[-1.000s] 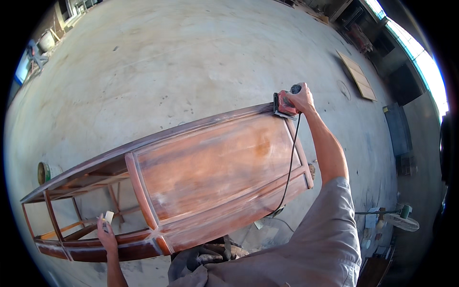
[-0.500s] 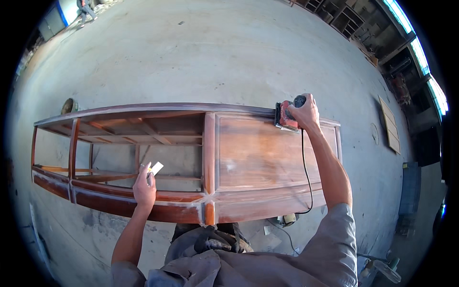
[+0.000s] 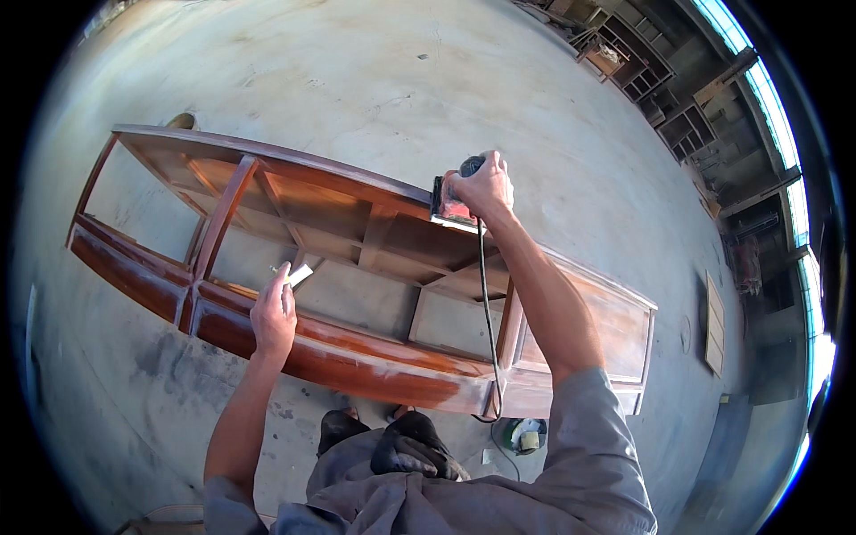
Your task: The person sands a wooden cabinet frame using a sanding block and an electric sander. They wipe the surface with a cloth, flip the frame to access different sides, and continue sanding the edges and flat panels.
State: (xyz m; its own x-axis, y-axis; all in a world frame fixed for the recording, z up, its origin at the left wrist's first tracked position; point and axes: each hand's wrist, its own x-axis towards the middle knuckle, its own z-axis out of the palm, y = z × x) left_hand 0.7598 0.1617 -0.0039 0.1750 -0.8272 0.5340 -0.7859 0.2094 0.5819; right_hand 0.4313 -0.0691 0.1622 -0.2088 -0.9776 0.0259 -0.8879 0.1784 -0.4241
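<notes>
Your right hand (image 3: 481,185) is closed tight over a small red and black electric sander (image 3: 452,203), whose flat pad sits against the far top rail of the long reddish-brown wooden cabinet frame (image 3: 357,352). The sander's thin black cord (image 3: 486,303) hangs down from under your palm, along the inside of your forearm, to the near rail below. The frame lies on its side on the grey concrete floor (image 3: 374,71); its wood is glossy and dark on the near rail under your left hand, paler and dusty on the closed panel to the right of your right arm. Open bays show the floor through them between your two hands. Your left hand (image 3: 273,314) hovers over the near rail, fingers pinched on a small folded pale scrap of sandpaper (image 3: 299,275). Bare floor spreads wide beyond the far rail, and left of your left hand.
</notes>
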